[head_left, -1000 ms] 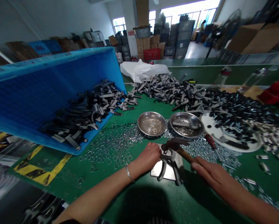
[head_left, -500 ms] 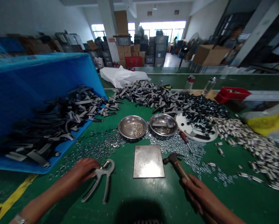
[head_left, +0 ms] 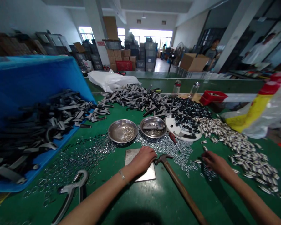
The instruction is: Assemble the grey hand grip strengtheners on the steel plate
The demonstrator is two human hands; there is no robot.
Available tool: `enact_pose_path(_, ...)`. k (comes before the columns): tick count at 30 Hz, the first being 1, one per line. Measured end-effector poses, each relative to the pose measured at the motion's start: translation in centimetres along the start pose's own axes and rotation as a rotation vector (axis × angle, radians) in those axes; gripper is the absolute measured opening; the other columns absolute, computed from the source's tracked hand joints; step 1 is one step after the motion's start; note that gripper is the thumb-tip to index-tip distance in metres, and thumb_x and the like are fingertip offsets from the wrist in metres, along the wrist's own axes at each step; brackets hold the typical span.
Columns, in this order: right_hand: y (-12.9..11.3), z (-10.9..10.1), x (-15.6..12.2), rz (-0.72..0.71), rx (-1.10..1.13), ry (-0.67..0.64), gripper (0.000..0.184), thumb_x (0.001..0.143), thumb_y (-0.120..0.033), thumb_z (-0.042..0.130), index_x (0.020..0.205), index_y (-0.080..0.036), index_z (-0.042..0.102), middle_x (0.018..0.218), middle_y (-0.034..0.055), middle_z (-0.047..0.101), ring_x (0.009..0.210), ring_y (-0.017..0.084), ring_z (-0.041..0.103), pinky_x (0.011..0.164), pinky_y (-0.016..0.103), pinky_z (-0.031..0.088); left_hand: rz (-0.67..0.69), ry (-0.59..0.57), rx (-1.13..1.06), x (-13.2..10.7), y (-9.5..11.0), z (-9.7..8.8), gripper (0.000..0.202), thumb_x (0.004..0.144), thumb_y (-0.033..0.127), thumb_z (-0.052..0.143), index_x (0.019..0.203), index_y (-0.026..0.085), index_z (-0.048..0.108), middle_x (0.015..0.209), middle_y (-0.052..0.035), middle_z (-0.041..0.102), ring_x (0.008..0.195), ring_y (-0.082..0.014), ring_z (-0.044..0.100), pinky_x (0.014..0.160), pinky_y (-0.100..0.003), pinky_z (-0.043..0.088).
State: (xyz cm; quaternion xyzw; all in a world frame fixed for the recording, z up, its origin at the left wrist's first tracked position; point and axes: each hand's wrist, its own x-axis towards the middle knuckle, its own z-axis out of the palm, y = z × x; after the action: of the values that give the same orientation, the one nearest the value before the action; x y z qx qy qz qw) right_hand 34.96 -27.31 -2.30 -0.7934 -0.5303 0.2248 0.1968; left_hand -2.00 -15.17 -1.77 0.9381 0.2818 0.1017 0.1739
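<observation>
My left hand [head_left: 142,160] rests on the square steel plate [head_left: 132,156] in the middle of the green table; its fingers curl down and I see nothing in it. My right hand [head_left: 214,162] reaches among small silver cylinders and nuts [head_left: 239,147] to the right; whether it grips one is hidden. A wooden-handled hammer [head_left: 178,184] lies on the table between my hands, its head next to the plate. A grey plier-like assembled tool [head_left: 72,189] lies at the lower left, apart from both hands.
Two steel bowls [head_left: 123,130] [head_left: 153,126] stand behind the plate, washers [head_left: 84,156] scattered around them. A blue crate [head_left: 37,93] of dark metal parts fills the left. A pile of grey parts [head_left: 142,100], a white disc with black screws [head_left: 185,125], and a red tray [head_left: 212,96] lie beyond.
My left hand let go of the plier-like tool and moved right onto the steel plate. My right hand released the hammer, which now lies flat, and reached right to the small parts.
</observation>
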Motion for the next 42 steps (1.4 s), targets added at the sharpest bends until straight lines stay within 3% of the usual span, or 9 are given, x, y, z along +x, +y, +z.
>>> enact_pose_path(5, 0.7, 3.3, -1.9, -0.155, -0.014, 0.05, 0.036, 0.086, -0.048, 0.058, 0.106, -0.02, 0.068, 0.105, 0.0107, 0.065, 0.09, 0.026, 0.065, 0.087, 0.042, 0.05, -0.072, -0.066, 0.24, 4.9, 0.1, 2.1, 0.015, 0.091, 0.012, 0.055, 0.091, 0.016, 0.07, 0.097, -0.0122, 0.066, 0.1, -0.0276, 0.057, 0.09, -0.043, 0.042)
enact_pose_path(12, -2.9, 3.7, -1.4, 0.0, 0.425, 0.068, 0.041, 0.086, -0.055, 0.061, 0.106, -0.019, 0.065, 0.1, 0.0069, 0.07, 0.082, 0.021, 0.064, 0.076, 0.034, 0.052, -0.07, -0.078, 0.249, 4.8, 0.9, 2.6, 0.02, 0.093, 0.009, 0.049, 0.095, 0.012, 0.069, 0.1, -0.0152, 0.066, 0.098, -0.0286, 0.059, 0.095, -0.046, 0.042)
enact_pose_path(16, -5.5, 5.5, -2.6, 0.117, 1.082, -0.088, 0.039, 0.079, -0.047, 0.077, 0.104, -0.021, 0.063, 0.091, 0.0034, 0.07, 0.066, 0.014, 0.059, 0.064, 0.028, 0.052, -0.115, 0.083, -0.147, 2.4, 0.5, 1.5, 0.023, 0.097, 0.018, 0.049, 0.114, 0.018, 0.065, 0.109, -0.0095, 0.065, 0.102, -0.0229, 0.059, 0.094, -0.037, 0.045)
enact_pose_path(19, -7.9, 7.4, -3.8, 0.123, 1.304, -0.288, 0.031, 0.079, -0.038, 0.08, 0.098, -0.021, 0.064, 0.094, 0.0037, 0.068, 0.07, 0.013, 0.06, 0.065, 0.027, 0.053, -0.196, 0.205, -0.591, -0.5, 0.3, 1.1, 0.027, 0.097, 0.027, 0.051, 0.118, 0.021, 0.066, 0.107, -0.0068, 0.066, 0.1, -0.0199, 0.061, 0.092, -0.033, 0.048)
enact_pose_path(21, -10.0, 8.6, -4.4, 0.135, 1.367, -0.397, 0.026, 0.081, -0.034, 0.079, 0.099, -0.021, 0.065, 0.096, 0.0031, 0.067, 0.074, 0.012, 0.06, 0.068, 0.026, 0.054, -0.344, 0.228, -0.868, -2.9, 0.4, 1.2, 0.026, 0.094, 0.036, 0.056, 0.107, 0.017, 0.069, 0.093, -0.0068, 0.068, 0.084, -0.0186, 0.064, 0.079, -0.031, 0.051)
enact_pose_path(24, -13.6, 10.4, -5.1, 0.16, 1.436, -0.476, 0.026, 0.081, -0.031, 0.08, 0.101, -0.023, 0.065, 0.086, -0.0009, 0.062, 0.068, 0.009, 0.055, 0.061, 0.021, 0.05, -0.54, 0.275, -1.197, -6.4, 1.0, 1.7, 0.033, 0.086, 0.044, 0.065, 0.093, 0.012, 0.067, 0.079, -0.0056, 0.067, 0.064, -0.0144, 0.061, 0.063, -0.026, 0.048)
enact_pose_path(29, -18.1, 13.3, -6.3, 0.143, 1.429, -0.698, 0.017, 0.087, -0.035, 0.072, 0.088, -0.023, 0.06, 0.062, -0.007, 0.045, 0.051, 0.007, 0.041, 0.046, 0.019, 0.038, -0.556, 0.357, -1.411, -10.2, 2.6, 1.5, 0.039, 0.079, 0.041, 0.076, 0.102, 0.011, 0.069, 0.078, -0.0067, 0.07, 0.073, -0.0154, 0.065, 0.071, -0.026, 0.048)
enact_pose_path(35, -19.5, 15.1, -7.7, -0.013, 1.269, -0.765, 0.014, 0.091, -0.035, 0.067, 0.093, -0.022, 0.061, 0.075, -0.0029, 0.058, 0.063, 0.011, 0.053, 0.058, 0.025, 0.047, -0.632, 0.493, -1.487, -11.6, 3.3, 1.8, 0.038, 0.073, 0.04, 0.08, 0.094, 0.01, 0.071, 0.079, -0.0063, 0.07, 0.069, -0.0141, 0.064, 0.069, -0.025, 0.048)
enact_pose_path(42, -20.2, 14.9, -8.1, -0.136, 1.119, -0.728, 0.019, 0.089, -0.037, 0.069, 0.087, -0.021, 0.058, 0.082, 0.0004, 0.067, 0.076, 0.016, 0.064, 0.075, 0.029, 0.049, -0.69, 0.475, -1.528, -11.9, 3.4, 2.1, 0.039, 0.069, 0.04, 0.083, 0.091, 0.011, 0.071, 0.079, -0.0056, 0.07, 0.072, -0.0146, 0.063, 0.071, -0.026, 0.047)
